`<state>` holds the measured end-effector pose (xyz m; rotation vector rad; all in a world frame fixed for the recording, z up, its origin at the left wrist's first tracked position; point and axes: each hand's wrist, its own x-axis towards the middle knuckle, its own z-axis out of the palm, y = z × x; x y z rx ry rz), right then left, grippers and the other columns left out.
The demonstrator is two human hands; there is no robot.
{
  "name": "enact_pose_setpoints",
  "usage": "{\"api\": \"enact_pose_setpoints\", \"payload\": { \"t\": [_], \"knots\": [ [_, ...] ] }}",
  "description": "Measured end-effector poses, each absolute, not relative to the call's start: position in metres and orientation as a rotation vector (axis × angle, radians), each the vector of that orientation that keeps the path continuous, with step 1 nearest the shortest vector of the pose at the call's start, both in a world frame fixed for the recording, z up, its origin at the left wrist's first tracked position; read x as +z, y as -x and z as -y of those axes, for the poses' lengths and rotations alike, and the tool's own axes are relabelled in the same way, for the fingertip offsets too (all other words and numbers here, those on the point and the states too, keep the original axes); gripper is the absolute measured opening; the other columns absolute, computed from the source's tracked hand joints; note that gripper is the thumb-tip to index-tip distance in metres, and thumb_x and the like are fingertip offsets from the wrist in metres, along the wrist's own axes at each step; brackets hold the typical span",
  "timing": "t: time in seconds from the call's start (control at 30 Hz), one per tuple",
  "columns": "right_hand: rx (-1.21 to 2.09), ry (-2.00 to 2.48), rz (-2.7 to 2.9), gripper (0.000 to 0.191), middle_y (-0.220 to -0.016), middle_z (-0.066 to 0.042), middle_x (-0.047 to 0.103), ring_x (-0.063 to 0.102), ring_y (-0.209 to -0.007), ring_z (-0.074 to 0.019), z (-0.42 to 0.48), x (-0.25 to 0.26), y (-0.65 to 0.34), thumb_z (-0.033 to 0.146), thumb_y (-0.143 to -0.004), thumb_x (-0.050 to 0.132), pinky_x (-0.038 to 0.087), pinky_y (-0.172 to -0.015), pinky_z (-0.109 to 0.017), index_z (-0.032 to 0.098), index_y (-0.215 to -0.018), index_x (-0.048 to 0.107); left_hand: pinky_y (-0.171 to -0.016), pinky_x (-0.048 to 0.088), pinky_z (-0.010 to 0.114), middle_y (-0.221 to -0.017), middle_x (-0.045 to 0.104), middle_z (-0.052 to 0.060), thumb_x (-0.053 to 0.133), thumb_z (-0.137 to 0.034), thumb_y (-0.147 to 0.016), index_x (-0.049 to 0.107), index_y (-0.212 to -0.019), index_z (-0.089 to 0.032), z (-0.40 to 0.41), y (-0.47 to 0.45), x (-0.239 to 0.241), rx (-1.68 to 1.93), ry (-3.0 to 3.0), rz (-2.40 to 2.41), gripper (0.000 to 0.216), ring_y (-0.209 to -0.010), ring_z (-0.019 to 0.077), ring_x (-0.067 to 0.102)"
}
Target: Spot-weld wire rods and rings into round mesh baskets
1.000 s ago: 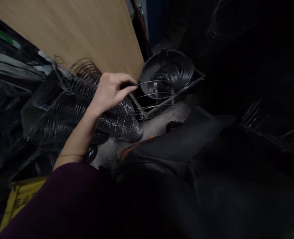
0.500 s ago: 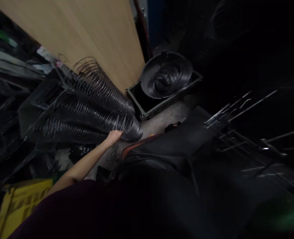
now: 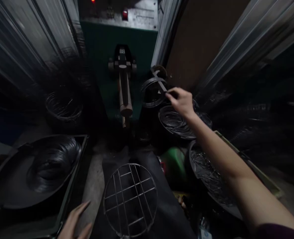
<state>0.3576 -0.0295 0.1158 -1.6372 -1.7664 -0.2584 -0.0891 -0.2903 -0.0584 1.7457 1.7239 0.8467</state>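
Note:
My right hand reaches forward with its fingers pinched on a dark metal bar that carries a bundle of wire rings. More wire rings lie in a pile just beneath that hand. My left hand shows at the bottom edge, fingers stretched out, next to a round wire grid lying on dark cloth over my lap. That hand holds nothing.
A green machine with a protruding spindle stands ahead. A dark pan with coiled wire sits in a black tray at the left. Another wire coil rests behind it. A bowl of wire pieces sits at the right.
The view has swung from the wooden board and stacked wire rings to the green machine. My left hand left the ring stack; my right hand now grips the bar by the machine.

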Motion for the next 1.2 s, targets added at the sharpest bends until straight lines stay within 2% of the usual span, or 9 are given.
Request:
{"api": "enact_pose_setpoints", "payload": {
  "t": [0.13, 0.3, 0.47, 0.63, 0.8, 0.93, 1.03, 1.13, 1.2],
  "knots": [
    [-0.51, 1.841, 2.042, 0.03, -0.116, -0.013, 0.067, 0.06, -0.102, -0.0254, -0.064, 0.158, -0.345, 0.024, -0.086, 0.058, 0.047, -0.085, -0.037, 0.017, -0.114, 0.067, -0.091, 0.061, 0.043, -0.113, 0.073, 0.001, 0.064, -0.051, -0.08, 0.07, -0.109, -0.032, 0.28, 0.032, -0.072, 0.918, -1.539, -1.6, 0.036, -0.107, 0.0294, 0.07],
    [-0.611, 1.983, 2.263, 0.028, -0.115, -0.014, 0.068, 0.061, -0.1, -0.0247, -0.093, 0.162, -0.335, 0.011, -0.091, 0.046, 0.045, -0.08, -0.036, 0.015, -0.109, 0.068, -0.081, 0.06, 0.038, -0.094, 0.073, 0.001, 0.06, -0.05, -0.084, 0.068, -0.096, -0.026, 0.222, -0.017, -0.062, 1.078, -1.396, -1.6, 0.028, -0.09, 0.0253, 0.072],
    [-0.739, 2.112, 2.441, 0.035, -0.115, -0.016, 0.067, 0.062, -0.111, -0.0203, -0.048, 0.17, -0.337, 0.015, -0.102, 0.034, 0.042, -0.089, -0.033, 0.004, -0.125, 0.059, -0.087, 0.055, 0.035, -0.104, 0.071, 0.005, 0.057, -0.048, -0.088, 0.064, -0.107, -0.022, 0.195, -0.015, -0.059, 0.962, -1.488, -1.437, 0.033, -0.094, 0.0224, 0.069],
    [-0.627, 2.005, 2.562, 0.04, -0.12, -0.015, 0.066, 0.056, -0.123, -0.0292, 0.058, 0.172, -0.346, 0.015, -0.1, 0.03, 0.045, -0.094, -0.041, 0.013, -0.127, 0.06, -0.104, 0.045, 0.038, -0.121, 0.066, 0.011, 0.051, -0.052, -0.091, 0.056, -0.131, -0.017, 0.196, -0.008, -0.034, 1.127, -1.466, -1.36, 0.054, -0.115, 0.0227, 0.061],
    [-0.405, 1.562, 2.182, 0.05, -0.106, -0.014, 0.071, 0.066, -0.103, -0.0242, 0.135, 0.142, -0.315, 0.043, -0.099, 0.028, 0.046, -0.084, -0.043, 0.014, -0.114, 0.066, -0.07, 0.05, 0.023, -0.109, 0.07, 0.01, 0.028, -0.059, -0.099, 0.05, -0.141, -0.019, 0.196, -0.004, 0.006, 1.121, -1.26, -1.145, 0.062, -0.083, 0.0131, 0.064],
    [0.164, 1.513, 2.237, 0.025, -0.091, -0.009, 0.071, 0.066, -0.082, -0.0209, 0.159, 0.069, -0.261, 0.03, -0.094, 0.047, 0.053, -0.077, -0.037, 0.021, -0.102, 0.069, -0.052, 0.043, 0.021, -0.081, 0.071, 0.006, 0.04, -0.056, -0.097, 0.051, -0.14, -0.016, 0.214, 0.002, 0.009, 1.012, -1.167, -1.166, 0.06, -0.058, 0.0102, 0.057],
    [0.307, 1.698, 2.263, 0.025, -0.091, -0.01, 0.066, 0.063, -0.079, -0.0226, 0.164, 0.021, -0.239, 0.027, -0.092, 0.049, 0.051, -0.071, -0.037, 0.02, -0.104, 0.07, -0.068, 0.055, 0.026, -0.085, 0.074, 0.005, 0.057, -0.04, -0.092, 0.063, -0.128, -0.016, 0.226, 0.008, -0.009, 0.983, -1.315, -1.423, 0.044, -0.071, 0.0154, 0.067],
    [0.309, 1.778, 2.285, 0.032, -0.097, -0.011, 0.061, 0.06, -0.079, -0.0224, 0.169, 0.0, -0.236, 0.029, -0.094, 0.044, 0.048, -0.067, -0.035, 0.021, -0.113, 0.07, -0.096, 0.054, 0.036, -0.115, 0.073, 0.007, 0.052, -0.03, -0.095, 0.067, -0.122, -0.019, 0.231, 0.008, -0.027, 0.946, -1.551, -1.625, 0.033, -0.104, 0.0221, 0.07],
    [0.34, 1.774, 2.289, 0.035, -0.099, -0.012, 0.059, 0.058, -0.08, -0.0224, 0.174, -0.005, -0.237, 0.031, -0.095, 0.042, 0.049, -0.067, -0.035, 0.022, -0.116, 0.069, -0.102, 0.053, 0.037, -0.122, 0.07, 0.006, 0.05, -0.029, -0.096, 0.066, -0.123, -0.02, 0.232, 0.006, -0.033, 0.913, -1.642, -1.661, 0.033, -0.113, 0.0228, 0.067]
  ]
}}
